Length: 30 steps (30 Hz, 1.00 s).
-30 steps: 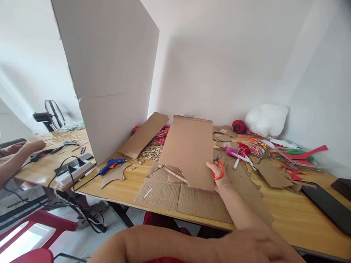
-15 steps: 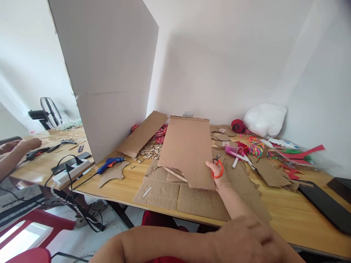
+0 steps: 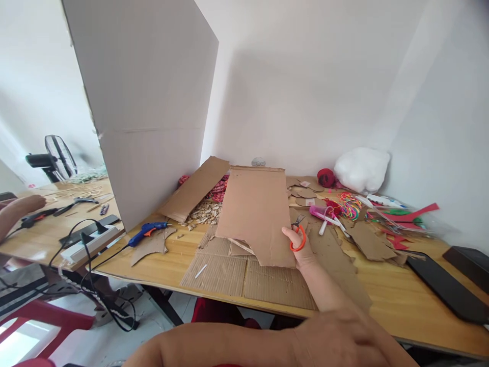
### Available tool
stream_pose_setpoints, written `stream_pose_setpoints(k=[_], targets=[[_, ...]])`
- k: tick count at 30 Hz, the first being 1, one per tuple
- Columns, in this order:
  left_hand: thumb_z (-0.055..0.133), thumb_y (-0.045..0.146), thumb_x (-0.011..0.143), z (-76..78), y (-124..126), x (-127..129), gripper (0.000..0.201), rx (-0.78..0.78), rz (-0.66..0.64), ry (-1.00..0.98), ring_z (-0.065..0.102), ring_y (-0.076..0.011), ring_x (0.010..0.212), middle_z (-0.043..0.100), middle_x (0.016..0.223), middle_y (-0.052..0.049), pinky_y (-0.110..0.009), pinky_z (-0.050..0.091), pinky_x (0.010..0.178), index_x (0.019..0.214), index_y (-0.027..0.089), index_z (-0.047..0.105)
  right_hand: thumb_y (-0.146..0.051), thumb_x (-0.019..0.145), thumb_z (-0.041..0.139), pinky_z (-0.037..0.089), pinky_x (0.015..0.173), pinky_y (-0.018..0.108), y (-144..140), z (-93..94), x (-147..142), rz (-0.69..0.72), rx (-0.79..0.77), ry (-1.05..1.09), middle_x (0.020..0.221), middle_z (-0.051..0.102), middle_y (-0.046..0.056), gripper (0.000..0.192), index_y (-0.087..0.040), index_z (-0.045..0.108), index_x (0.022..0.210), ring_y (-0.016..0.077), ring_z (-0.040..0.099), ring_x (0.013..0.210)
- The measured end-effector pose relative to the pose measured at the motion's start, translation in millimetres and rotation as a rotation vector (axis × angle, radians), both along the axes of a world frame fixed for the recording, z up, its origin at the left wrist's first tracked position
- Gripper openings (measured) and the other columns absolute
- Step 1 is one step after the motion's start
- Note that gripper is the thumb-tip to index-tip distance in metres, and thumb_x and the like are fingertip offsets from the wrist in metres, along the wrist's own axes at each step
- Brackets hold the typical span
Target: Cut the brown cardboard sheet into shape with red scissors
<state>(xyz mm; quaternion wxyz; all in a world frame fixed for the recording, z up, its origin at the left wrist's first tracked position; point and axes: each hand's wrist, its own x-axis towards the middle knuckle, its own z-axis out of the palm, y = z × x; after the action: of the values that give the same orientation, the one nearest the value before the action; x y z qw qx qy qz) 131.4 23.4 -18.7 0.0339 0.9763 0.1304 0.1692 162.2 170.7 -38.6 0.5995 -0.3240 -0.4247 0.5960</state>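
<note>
A brown cardboard sheet (image 3: 254,211) with a torn, notched lower edge is tilted up over the table. My right hand (image 3: 300,250) grips its lower right corner, thumb on top and the other fingers hidden beneath. A pair of scissors (image 3: 298,238) with orange handles also hangs in that hand, its short blades pointing up and away. My left hand (image 3: 340,339) lies across my right forearm, fingers apart and slightly blurred, holding no object. Under the sheet is a flattened corrugated cardboard piece (image 3: 278,285), with a thin white strip (image 3: 200,270) on it.
To the left lie a blue glue gun (image 3: 147,233) on a cardboard scrap, wood slices (image 3: 206,211) and a leaning cardboard strip (image 3: 194,188). At right are coloured cords (image 3: 349,205), white stuffing (image 3: 362,169) and a black phone-like slab (image 3: 446,288). A grey partition (image 3: 153,102) separates another person's arm (image 3: 21,211).
The whole view has shifted slightly, with things sitting a little further left. My right hand keeps the cardboard and scissors; my left hand stays on the forearm.
</note>
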Motion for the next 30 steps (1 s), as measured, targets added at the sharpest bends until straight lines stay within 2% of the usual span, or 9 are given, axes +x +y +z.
stream_pose_setpoints(k=[2, 4, 7, 12, 14, 17, 19, 24, 30], targets=[[0.049, 0.048, 0.099, 4.1, 1, -6, 0.044, -0.016, 0.275, -0.059, 0.058, -0.0258, 0.115, 0.068, 0.115, -0.013, -0.038, 0.046, 0.103, 0.114, 0.011, 0.066, -0.037, 0.065, 0.08, 0.051, 0.097, 0.047, -3, 0.9, 0, -0.002, -0.002, 0.002, 0.082, 0.078, 0.004, 0.02, -0.024, 0.068, 0.074, 0.032, 0.07, 0.1], [0.055, 0.057, 0.094, 6.7, 0, -8, 0.057, -0.033, 0.381, -0.096, 0.056, -0.0299, 0.117, 0.065, 0.118, -0.018, -0.043, 0.046, 0.103, 0.119, 0.007, 0.063, -0.038, 0.066, 0.078, 0.051, 0.094, 0.047, -6, 1.4, -1, -0.003, -0.006, 0.007, 0.08, 0.077, 0.002, 0.018, -0.025, 0.067, 0.072, 0.0309, 0.07, 0.095], [0.061, 0.053, 0.092, 5.6, -6, -5, 0.056, -0.089, 0.269, -0.114, 0.054, -0.0283, 0.121, 0.065, 0.122, -0.017, -0.041, 0.044, 0.107, 0.123, 0.006, 0.06, -0.036, 0.065, 0.078, 0.052, 0.091, 0.046, -9, 2.6, -1, -0.005, -0.011, 0.009, 0.079, 0.077, 0.002, 0.018, -0.025, 0.066, 0.072, 0.0305, 0.07, 0.092], [0.047, 0.026, 0.102, -1.8, -14, 0, 0.026, -0.222, -0.147, -0.089, 0.064, -0.0129, 0.106, 0.076, 0.105, -0.003, -0.024, 0.041, 0.109, 0.106, 0.014, 0.07, -0.039, 0.07, 0.08, 0.054, 0.089, 0.044, -9, 4.8, -3, 0.001, -0.026, 0.002, 0.087, 0.078, 0.004, 0.022, -0.022, 0.07, 0.081, 0.03, 0.07, 0.093], [0.043, 0.03, 0.104, -1.8, -12, -4, 0.033, -0.181, -0.099, -0.123, 0.063, -0.0142, 0.117, 0.073, 0.121, -0.005, -0.026, 0.039, 0.113, 0.119, 0.015, 0.068, -0.042, 0.081, 0.076, 0.055, 0.089, 0.043, -9, 4.7, -4, 0.007, -0.031, -0.013, 0.096, 0.076, 0.006, 0.025, -0.019, 0.072, 0.09, 0.0273, 0.07, 0.095], [0.045, 0.056, 0.099, 0.0, -6, -10, 0.074, -0.062, 0.226, -0.138, 0.029, -0.0306, 0.152, 0.037, 0.162, -0.017, -0.046, 0.027, 0.123, 0.155, 0.01, 0.033, -0.038, 0.097, 0.065, 0.057, 0.088, 0.043, -9, 4.2, -3, -0.012, -0.034, -0.038, 0.118, 0.069, 0.008, 0.031, -0.015, 0.066, 0.117, 0.0242, 0.068, 0.102], [0.041, 0.065, 0.096, 0.4, -6, -10, 0.09, -0.033, 0.221, -0.061, 0.015, -0.0339, 0.156, 0.026, 0.166, -0.019, -0.051, 0.022, 0.124, 0.159, 0.004, 0.022, -0.036, 0.099, 0.063, 0.058, 0.088, 0.044, -8, 4.6, -3, -0.017, -0.034, -0.053, 0.125, 0.065, 0.009, 0.033, -0.016, 0.063, 0.125, 0.0248, 0.067, 0.105], [0.016, 0.033, 0.108, 1.9, -11, 1, 0.054, 0.033, -0.162, 0.043, 0.027, -0.0125, 0.152, 0.038, 0.163, 0.006, -0.033, 0.023, 0.125, 0.156, 0.021, 0.036, -0.033, 0.099, 0.064, 0.057, 0.09, 0.045, -9, 8.8, -5, 0.007, -0.037, -0.087, 0.126, 0.064, 0.01, 0.034, -0.015, 0.061, 0.127, 0.0241, 0.067, 0.106], [0.033, 0.063, 0.099, 1.6, 21, -11, 0.073, 0.139, 0.169, 0.014, 0.036, -0.0228, 0.148, 0.048, 0.157, -0.004, -0.045, 0.018, 0.125, 0.155, 0.017, 0.035, -0.039, 0.099, 0.061, 0.059, 0.086, 0.04, -44, -1.6, 1, -0.091, -0.055, -0.157, 0.13, 0.064, 0.008, 0.024, -0.03, 0.067, 0.121, 0.0253, 0.063, 0.112]])
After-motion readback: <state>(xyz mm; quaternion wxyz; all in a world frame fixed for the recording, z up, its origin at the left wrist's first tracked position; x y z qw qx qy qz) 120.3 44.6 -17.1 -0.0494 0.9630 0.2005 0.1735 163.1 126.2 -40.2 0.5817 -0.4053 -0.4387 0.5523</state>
